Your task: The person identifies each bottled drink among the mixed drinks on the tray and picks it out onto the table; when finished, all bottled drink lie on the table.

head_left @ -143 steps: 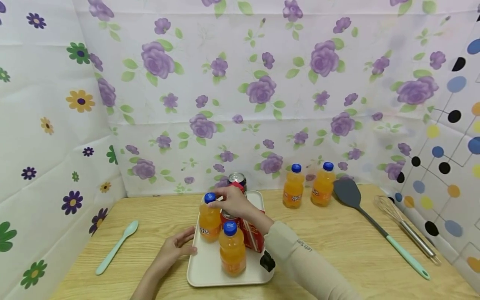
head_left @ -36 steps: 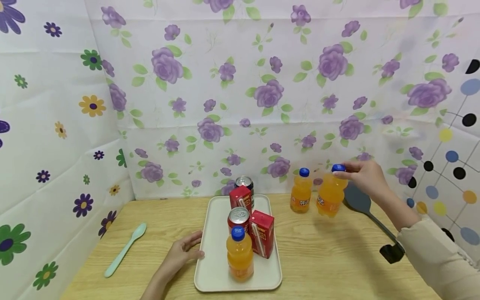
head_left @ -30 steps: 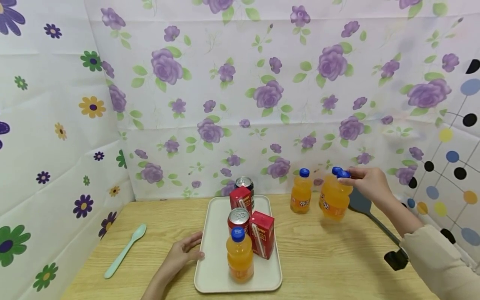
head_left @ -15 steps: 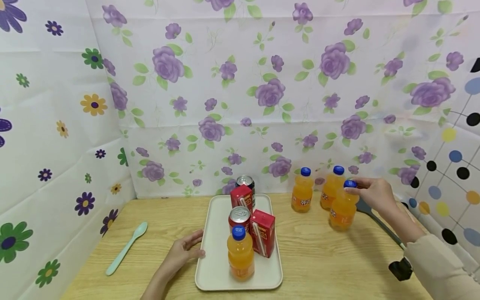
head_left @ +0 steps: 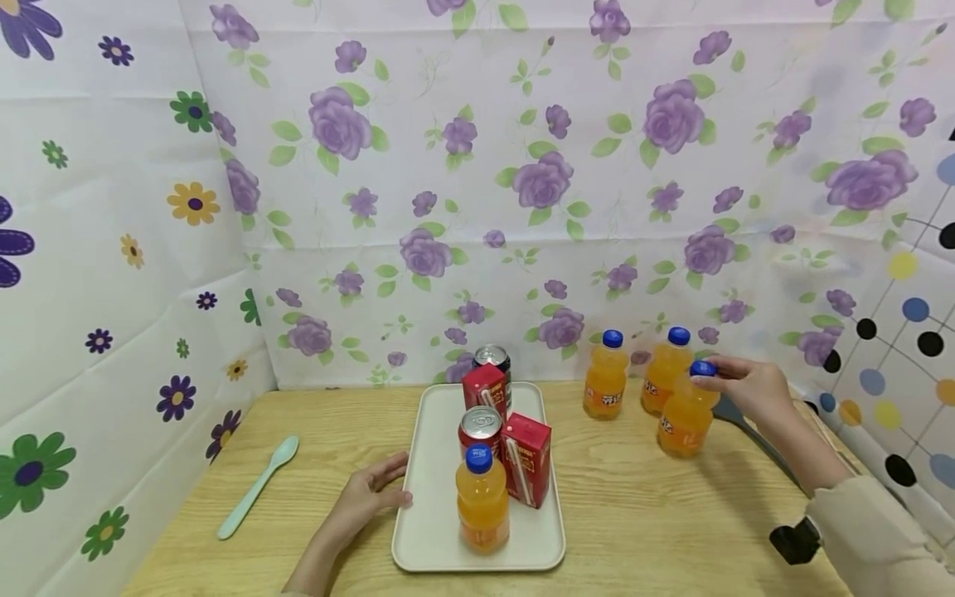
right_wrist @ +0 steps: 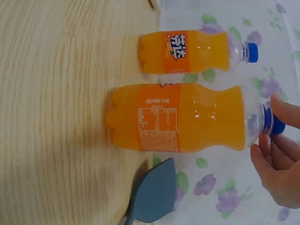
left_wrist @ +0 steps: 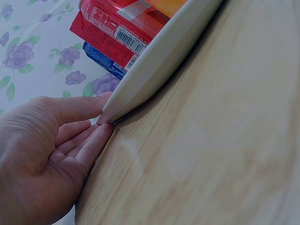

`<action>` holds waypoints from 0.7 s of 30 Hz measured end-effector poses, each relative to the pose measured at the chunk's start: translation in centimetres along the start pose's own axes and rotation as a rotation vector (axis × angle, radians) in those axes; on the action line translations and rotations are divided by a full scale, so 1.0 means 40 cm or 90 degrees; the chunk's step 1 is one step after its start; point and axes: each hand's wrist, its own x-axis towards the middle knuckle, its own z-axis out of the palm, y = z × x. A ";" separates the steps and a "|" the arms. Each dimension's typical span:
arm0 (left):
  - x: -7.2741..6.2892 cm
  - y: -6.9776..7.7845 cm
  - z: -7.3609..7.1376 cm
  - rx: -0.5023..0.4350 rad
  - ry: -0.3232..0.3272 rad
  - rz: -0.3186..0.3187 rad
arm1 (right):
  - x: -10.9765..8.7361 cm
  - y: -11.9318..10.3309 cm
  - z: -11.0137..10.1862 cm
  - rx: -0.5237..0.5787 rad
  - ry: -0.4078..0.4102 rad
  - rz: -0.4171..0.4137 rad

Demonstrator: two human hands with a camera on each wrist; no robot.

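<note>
An orange soda bottle (head_left: 685,419) with a blue cap stands upright, seemingly on the table, in front of another orange soda bottle (head_left: 666,365). My right hand (head_left: 753,394) pinches its cap (right_wrist: 276,123) from the right. A third orange soda bottle (head_left: 605,381) stands to the left. My left hand (head_left: 366,497) rests at the left rim of the cream tray (head_left: 425,518), thumb and fingertips touching the edge. On the tray are an orange soda bottle (head_left: 483,506), a red can (head_left: 480,427), two red drink cartons (head_left: 527,464) and a dark can (head_left: 493,356).
A mint-green spoon (head_left: 259,489) lies left of the tray on the wooden table (head_left: 627,522). A turner with a grey head (right_wrist: 157,194) lies partly behind my right arm. Floral sheets (head_left: 477,182) cover the walls.
My right hand has carried the orange soda bottle from the tray's left side to the table on the right, lowering it in front of another bottle. My left hand stays at the tray rim.
</note>
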 end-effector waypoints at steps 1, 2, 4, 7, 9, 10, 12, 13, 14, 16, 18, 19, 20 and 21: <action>0.000 0.000 0.000 0.000 -0.003 0.000 | 0.000 0.000 0.001 0.007 -0.001 0.005; 0.000 0.000 -0.001 -0.002 -0.005 0.000 | 0.000 0.000 0.002 0.011 -0.003 0.009; 0.000 -0.001 -0.002 -0.001 -0.009 0.004 | 0.000 0.000 0.004 0.025 -0.008 0.018; 0.000 -0.002 -0.004 -0.001 -0.009 0.009 | 0.001 -0.002 0.008 0.045 -0.011 0.025; 0.000 -0.001 -0.005 -0.003 -0.006 0.009 | 0.002 -0.002 0.012 0.055 -0.008 0.021; 0.000 -0.001 -0.005 -0.005 -0.004 0.009 | 0.002 -0.002 0.014 0.058 -0.005 0.016; 0.001 0.001 -0.006 -0.004 -0.007 0.008 | 0.001 0.000 0.016 0.056 0.002 0.006; 0.001 0.001 -0.006 -0.001 -0.009 0.009 | 0.000 0.001 0.017 0.057 0.004 0.002; 0.001 0.001 -0.005 -0.003 -0.010 0.010 | 0.000 0.001 0.017 0.058 0.004 0.000; 0.001 0.001 -0.005 -0.002 -0.015 0.012 | -0.002 0.002 0.014 0.062 -0.003 -0.002; 0.000 0.001 -0.004 -0.007 -0.014 0.012 | -0.005 0.001 0.007 0.069 -0.018 -0.002; -0.001 0.000 -0.003 -0.004 -0.015 0.013 | -0.007 0.001 0.002 0.071 -0.025 -0.004; -0.001 -0.001 -0.003 -0.007 -0.013 0.012 | -0.009 -0.001 -0.001 0.071 -0.031 -0.007; -0.002 -0.003 -0.003 -0.007 -0.011 0.011 | -0.013 -0.003 -0.004 0.068 -0.033 -0.013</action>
